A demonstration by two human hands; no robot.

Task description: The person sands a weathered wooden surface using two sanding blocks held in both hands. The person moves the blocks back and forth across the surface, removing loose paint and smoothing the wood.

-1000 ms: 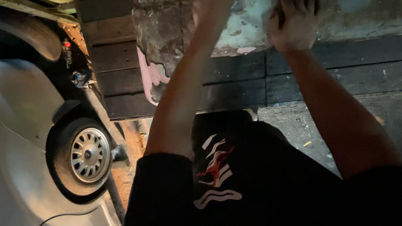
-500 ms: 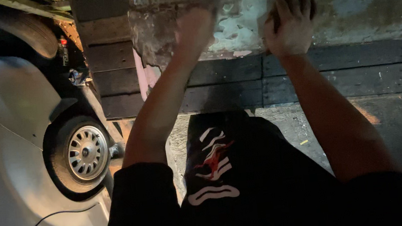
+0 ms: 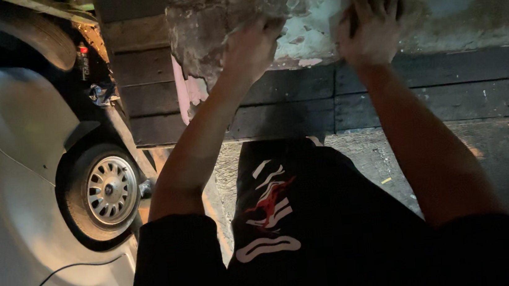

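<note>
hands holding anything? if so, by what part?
Nothing free-standing. Left hand and right hand both press on the face of a flaking concrete ledge; whether the fingers curl over an edge cannot be told.
</note>
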